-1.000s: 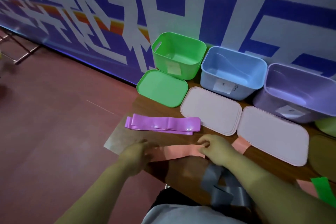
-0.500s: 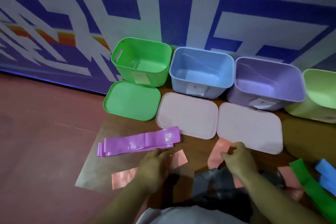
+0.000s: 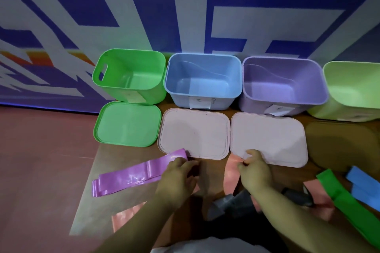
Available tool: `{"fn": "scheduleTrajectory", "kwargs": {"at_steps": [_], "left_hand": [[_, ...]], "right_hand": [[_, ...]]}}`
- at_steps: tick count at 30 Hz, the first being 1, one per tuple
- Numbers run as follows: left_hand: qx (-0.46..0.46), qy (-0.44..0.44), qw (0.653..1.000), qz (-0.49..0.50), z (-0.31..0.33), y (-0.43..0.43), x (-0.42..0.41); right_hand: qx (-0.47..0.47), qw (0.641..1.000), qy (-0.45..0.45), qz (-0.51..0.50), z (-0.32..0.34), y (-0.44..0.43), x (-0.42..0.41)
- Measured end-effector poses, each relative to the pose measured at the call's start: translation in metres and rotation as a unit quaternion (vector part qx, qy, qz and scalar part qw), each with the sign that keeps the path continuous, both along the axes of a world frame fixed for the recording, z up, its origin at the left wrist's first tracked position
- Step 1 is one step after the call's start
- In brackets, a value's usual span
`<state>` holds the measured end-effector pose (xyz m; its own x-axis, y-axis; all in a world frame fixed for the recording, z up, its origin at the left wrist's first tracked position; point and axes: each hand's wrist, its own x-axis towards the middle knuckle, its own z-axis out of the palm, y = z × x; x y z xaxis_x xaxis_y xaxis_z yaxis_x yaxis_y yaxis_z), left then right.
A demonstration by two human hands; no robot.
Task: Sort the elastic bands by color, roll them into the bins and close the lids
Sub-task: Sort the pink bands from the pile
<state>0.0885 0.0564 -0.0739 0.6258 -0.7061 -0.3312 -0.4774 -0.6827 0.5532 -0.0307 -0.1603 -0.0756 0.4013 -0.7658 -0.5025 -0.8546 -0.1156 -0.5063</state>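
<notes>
Both hands moved forward: left hand (image 3: 180,172) flat over purple band (image 3: 131,178), right hand (image 3: 254,170) pinching pink band (image 3: 232,172) at lid (image 3: 267,139) edge.

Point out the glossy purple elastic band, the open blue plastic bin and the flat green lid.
glossy purple elastic band (image 3: 131,177), head view, middle of the strip.
open blue plastic bin (image 3: 202,99), head view, front wall.
flat green lid (image 3: 127,124), head view, centre of its top.

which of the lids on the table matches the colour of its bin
The bright green plastic lid, farthest left, in front of the bright green bin. The two pale pink lids sit before blue and purple bins.
</notes>
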Motion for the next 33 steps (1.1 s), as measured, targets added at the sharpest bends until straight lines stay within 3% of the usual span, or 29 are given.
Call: {"fn": "scheduleTrajectory", "kwargs": {"at_steps": [17,24,26,29,30,33], "left_hand": [[-0.054,0.063,0.994,0.078,0.018,0.009,-0.026],[-0.126,0.136,0.975,0.121,0.036,-0.008,-0.044],[-0.153,0.212,0.957,0.127,0.052,-0.022,-0.051],[-0.233,0.377,0.886,0.138,0.071,-0.049,-0.060],[-0.250,0.401,0.871,0.132,0.072,-0.058,-0.063],[-0.270,0.406,0.870,0.074,0.078,-0.087,-0.075]], "right_hand": [[0.007,0.998,-0.045,0.053,0.015,0.002,0.007],[0.037,0.977,-0.184,0.100,0.078,0.001,-0.012],[0.068,0.968,-0.219,0.104,0.100,-0.002,-0.020],[0.075,0.962,-0.253,0.070,0.128,-0.011,-0.033],[0.076,0.959,-0.268,0.056,0.137,-0.014,-0.037],[0.089,0.944,-0.317,0.025,0.156,-0.028,-0.051]]}}
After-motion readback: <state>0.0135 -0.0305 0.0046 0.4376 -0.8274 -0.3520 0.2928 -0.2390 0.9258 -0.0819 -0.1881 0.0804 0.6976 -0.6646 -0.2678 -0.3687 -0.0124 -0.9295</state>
